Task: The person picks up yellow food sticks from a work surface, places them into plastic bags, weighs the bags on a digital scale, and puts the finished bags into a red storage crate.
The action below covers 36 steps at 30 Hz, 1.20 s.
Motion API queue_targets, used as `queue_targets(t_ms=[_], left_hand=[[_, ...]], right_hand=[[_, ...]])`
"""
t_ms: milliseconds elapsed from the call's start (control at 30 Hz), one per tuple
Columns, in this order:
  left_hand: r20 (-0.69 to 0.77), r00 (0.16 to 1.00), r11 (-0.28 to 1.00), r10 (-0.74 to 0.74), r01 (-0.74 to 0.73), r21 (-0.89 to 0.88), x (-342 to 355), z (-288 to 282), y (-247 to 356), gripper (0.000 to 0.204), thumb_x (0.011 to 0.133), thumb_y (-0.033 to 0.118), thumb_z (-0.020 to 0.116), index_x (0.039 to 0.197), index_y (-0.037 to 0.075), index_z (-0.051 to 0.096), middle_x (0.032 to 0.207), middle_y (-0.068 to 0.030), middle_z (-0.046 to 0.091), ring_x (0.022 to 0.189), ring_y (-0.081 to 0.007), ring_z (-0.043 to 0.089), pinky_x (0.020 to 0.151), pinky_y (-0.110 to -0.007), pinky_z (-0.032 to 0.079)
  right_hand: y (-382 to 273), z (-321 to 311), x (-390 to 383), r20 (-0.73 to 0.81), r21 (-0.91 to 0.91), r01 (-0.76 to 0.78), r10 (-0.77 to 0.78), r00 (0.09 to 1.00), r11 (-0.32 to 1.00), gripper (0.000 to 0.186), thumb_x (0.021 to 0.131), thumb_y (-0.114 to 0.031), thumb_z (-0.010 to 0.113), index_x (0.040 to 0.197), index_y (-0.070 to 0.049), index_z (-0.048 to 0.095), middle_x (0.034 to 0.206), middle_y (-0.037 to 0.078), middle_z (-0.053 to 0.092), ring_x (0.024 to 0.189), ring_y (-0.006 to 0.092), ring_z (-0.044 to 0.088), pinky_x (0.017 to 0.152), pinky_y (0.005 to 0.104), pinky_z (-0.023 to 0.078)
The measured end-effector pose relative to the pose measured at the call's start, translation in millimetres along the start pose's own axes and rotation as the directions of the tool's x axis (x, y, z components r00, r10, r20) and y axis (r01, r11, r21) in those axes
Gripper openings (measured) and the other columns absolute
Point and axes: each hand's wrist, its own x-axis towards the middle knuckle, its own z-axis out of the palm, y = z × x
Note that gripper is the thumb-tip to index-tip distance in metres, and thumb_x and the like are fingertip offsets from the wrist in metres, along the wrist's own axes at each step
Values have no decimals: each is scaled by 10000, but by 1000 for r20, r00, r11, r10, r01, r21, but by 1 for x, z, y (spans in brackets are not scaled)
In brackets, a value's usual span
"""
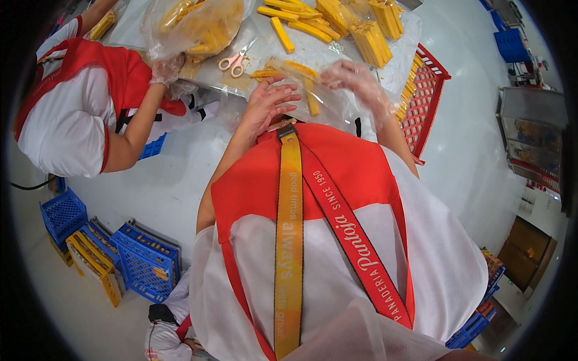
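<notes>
Holding one clear bag [313, 90] — two hands [268, 105], two yellow sticks [311, 99] inside.

scissors [239, 59]: one pair, upper middle
clear bags [198, 24]: two
red crate [424, 96]: one, right
blue crates [144, 259]: several, lower left

Food-packing room of a bakery or snack plant, seen from above.

A commercial food workshop is being indicated by the long worktop [241, 75] covered in plastic sheeting, where yellow stick-shaped pastries [367, 36] are being laid out in batches and clear bags [198, 24] are being filled. Matching red aprons [337, 174] over white clothing and thin disposable gloves [165, 67] are being worn by more than one worker. Stacked blue and yellow plastic crates [120, 256] are being kept on the pale floor [475, 120], a red crate [427, 96] is being leaned against the worktop, and a metal rack [533, 129] is being used nearby.
</notes>
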Motion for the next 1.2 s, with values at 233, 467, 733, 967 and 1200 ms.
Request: queue_targets(t_ms=[233, 467, 733, 967, 1200], left_hand=[[-41, 999, 998, -9, 11, 66, 3, 2, -6, 745, 890, 153, 711, 1461, 51, 242, 1238, -180, 587, 1079, -305, 646, 840, -398, 564], [-117, 987, 951, 108, -68, 302, -1, 14, 1, 895, 871, 126, 725, 1535, 187, 128, 1149, -164, 610, 922, -251, 689, 712, -353, 576], [88, 993, 876, 85, -116, 469, 16, 25, -2, 885, 842, 123, 750, 1527, 240, 201, 997, -81, 639, 709, -137, 674, 574, -250, 514], [172, 971, 805, 165, -233, 546, 21, 28, 7, 648, 851, 96, 737, 1402, 129, 398, 1003, -52, 620, 701, -136, 681, 559, -250, 531], [205, 966, 830, 156, -241, 503, 12, 12, 2, 167, 867, 51, 714, 977, 18, 593, 1116, -75, 645, 844, -119, 672, 660, -252, 554]], right_hand=[[50, -27, 91, -428, -881, -200, -542, 723, 429, 455, 753, -265, 750, 1147, -56, 662, 1041, 217, 678, 998, 339, 657, 900, 435, 507], [54, -27, 91, -359, -913, -154, -560, 747, 379, 406, 751, -244, 734, 1105, -60, 656, 1052, 221, 635, 991, 400, 621, 879, 483, 501], [50, -15, 76, -416, -893, -184, -597, 686, 411, 394, 786, -265, 705, 1125, -71, 647, 1093, 253, 609, 1025, 419, 600, 898, 480, 486], [44, -16, 80, -389, -902, -186, -547, 741, 389, 494, 719, -282, 746, 1149, -63, 640, 1111, 247, 615, 1004, 414, 614, 874, 476, 501], [34, -14, 61, -481, -747, -209, -297, 825, 631, 356, 644, -236, 772, 897, 5, 704, 927, 224, 675, 879, 370, 644, 820, 422, 513]])
